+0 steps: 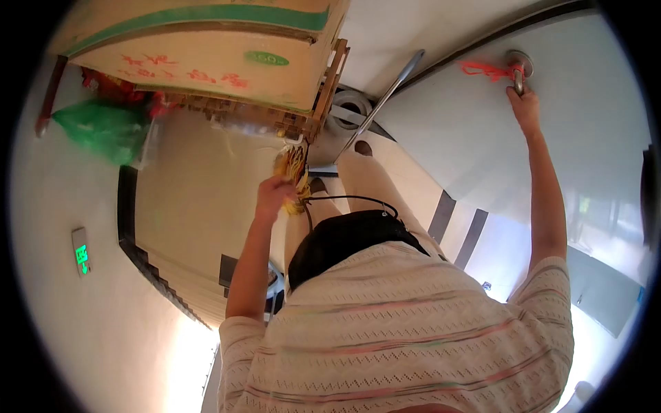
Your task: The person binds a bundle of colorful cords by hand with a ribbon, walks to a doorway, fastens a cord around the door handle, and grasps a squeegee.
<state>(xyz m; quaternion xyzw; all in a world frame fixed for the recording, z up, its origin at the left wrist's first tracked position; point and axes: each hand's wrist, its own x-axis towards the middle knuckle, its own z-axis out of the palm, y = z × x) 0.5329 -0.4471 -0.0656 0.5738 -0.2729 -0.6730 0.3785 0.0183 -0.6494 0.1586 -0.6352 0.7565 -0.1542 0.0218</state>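
My right hand [525, 109] is stretched far out and wrapped round a metal door handle [519, 77] on a pale grey door [468, 124]. A red ribbon [489, 69] is tied to the handle. Low in front of my waist, my left hand [274, 196] is closed on a bundle of yellow strands [296, 168]. The fingers are somewhat blurred, and part of the bundle is hidden behind them. A black cord [358, 199] loops between the bundle and the black waist bag [351, 241].
Large cardboard boxes [206, 62] rest on a wooden rack [275, 124] ahead. A long-handled pole [385, 96] leans between boxes and door. A green plastic bag [107, 131] is at the left, above a lit green exit sign [81, 253] on the wall.
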